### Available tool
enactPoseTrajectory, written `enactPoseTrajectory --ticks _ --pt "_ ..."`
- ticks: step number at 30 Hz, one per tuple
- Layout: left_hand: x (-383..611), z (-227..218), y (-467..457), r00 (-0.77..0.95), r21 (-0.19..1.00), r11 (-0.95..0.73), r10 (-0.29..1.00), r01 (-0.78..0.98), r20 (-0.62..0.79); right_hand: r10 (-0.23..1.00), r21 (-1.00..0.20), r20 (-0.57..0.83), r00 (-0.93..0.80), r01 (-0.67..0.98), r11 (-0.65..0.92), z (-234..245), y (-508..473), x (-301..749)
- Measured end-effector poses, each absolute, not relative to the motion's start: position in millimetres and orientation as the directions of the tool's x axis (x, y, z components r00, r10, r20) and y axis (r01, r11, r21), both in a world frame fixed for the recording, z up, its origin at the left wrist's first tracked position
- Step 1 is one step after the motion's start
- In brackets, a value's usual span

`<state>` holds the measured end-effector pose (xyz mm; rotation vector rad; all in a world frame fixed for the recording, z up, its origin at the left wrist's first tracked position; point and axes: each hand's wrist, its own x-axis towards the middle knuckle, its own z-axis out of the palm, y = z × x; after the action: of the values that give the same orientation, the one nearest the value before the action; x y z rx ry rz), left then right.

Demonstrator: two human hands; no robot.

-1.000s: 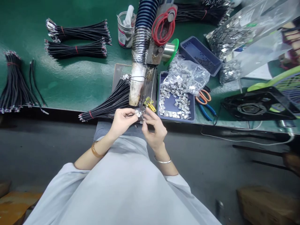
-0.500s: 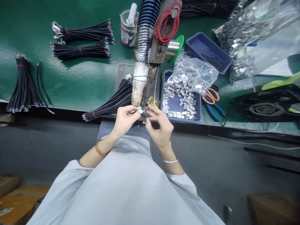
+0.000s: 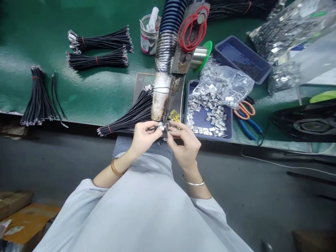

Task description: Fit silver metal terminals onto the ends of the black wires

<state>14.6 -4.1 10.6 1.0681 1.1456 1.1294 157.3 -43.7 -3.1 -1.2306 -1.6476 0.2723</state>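
Observation:
My left hand (image 3: 144,137) and my right hand (image 3: 183,143) meet at the table's near edge, both pinched on a small metal part (image 3: 164,127) with a thin wire end. They work just below the tip of a wrapped hose and soldering fixture (image 3: 164,94). A bundle of black wires (image 3: 130,117) tied with a red band lies beside my left hand. A blue tray (image 3: 228,129) with several small metal clips sits right of my right hand.
More black wire bundles (image 3: 98,50) lie at the left of the green table (image 3: 99,91), another bundle (image 3: 38,101) at its left edge. Scissors and pliers (image 3: 246,117), a second blue tray (image 3: 241,57), bags of metal parts (image 3: 286,31) and a fan (image 3: 307,122) stand right.
Both hands stay pinched together on the small part at the fixture's tip. The view has shifted a little, so everything appears slightly further right.

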Motion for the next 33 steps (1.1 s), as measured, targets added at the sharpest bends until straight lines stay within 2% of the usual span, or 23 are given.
enactPoseTrajectory --ticks 8,13,15,17,19,21,23,26,28,33 --pt "10 9 -4 0.131 0.987 0.148 0.982 -0.065 -0.138 0.794 -0.647 0.608 0.026 0.596 0.476 -1 -46 158" --pt "10 7 -8 0.144 0.99 0.139 0.98 -0.016 -0.135 0.811 -0.664 0.581 0.067 0.616 0.424 0 -47 159" --pt "10 8 -11 0.156 0.995 0.092 0.983 0.032 -0.096 0.843 -0.715 0.523 0.125 0.602 0.355 1 -46 158" --pt "9 10 -13 0.179 0.996 -0.007 0.984 0.09 -0.009 0.899 -0.799 0.408 0.159 0.538 0.268 2 -44 158" --pt "6 10 -13 0.212 0.984 -0.12 0.973 0.133 0.09 0.947 -0.874 0.29 0.137 0.442 0.204 3 -42 159" --pt "3 11 -13 0.24 0.977 -0.165 0.962 0.138 0.129 0.965 -0.898 0.247 0.09 0.394 0.193 4 -40 159" --pt "0 10 -12 0.263 0.987 -0.124 0.96 0.103 0.093 0.946 -0.846 0.321 0.05 0.465 0.262 4 -40 161" --pt "-1 8 -12 0.276 0.999 -0.023 0.961 0.028 0.015 0.849 -0.628 0.526 -0.051 0.65 0.428 2 -41 163" --pt "1 7 -13 0.25 1.0 0.012 0.968 -0.01 -0.009 0.783 -0.514 0.614 -0.094 0.706 0.488 1 -42 163" --pt "6 3 -15 0.179 0.995 0.075 0.982 -0.064 -0.063 0.716 -0.463 0.698 -0.01 0.756 0.462 1 -48 159"
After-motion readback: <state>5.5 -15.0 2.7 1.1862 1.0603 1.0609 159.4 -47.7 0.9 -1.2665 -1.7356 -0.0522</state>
